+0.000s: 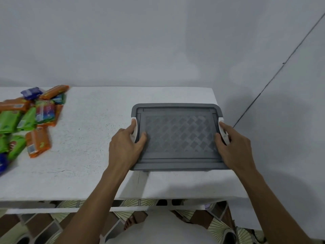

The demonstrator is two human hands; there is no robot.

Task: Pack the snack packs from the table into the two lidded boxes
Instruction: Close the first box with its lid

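Far over on the left end of the white table [91, 120] lies a loose heap of snack packs [29, 118], green, orange and a few blue ones, overlapping each other, with one orange pack [37, 142] at the near right edge of the pile. A bare stretch of tabletop separates the heap from the person's arms, which reach in from the near edge. The left hand [124, 147] grips the left side of a grey box [179, 134]: its thumb presses down on the patterned lid and its fingers curl round the white left clip [135, 133]. The box sits flat near the table's right end, well apart from the packs, its lid on and covering the whole top, so I cannot see anything inside. Only this one box is in sight. On the far side the right hand [233, 147] mirrors the other, thumb on the lid's edge and fingers wrapped round the white right clip [224, 131]. Behind everything is a plain pale wall [158, 41], and a thin dark line [281, 66] runs slantwise down it towards the table's right corner. Patterned floor tiles [123, 215] show below the table's front edge.
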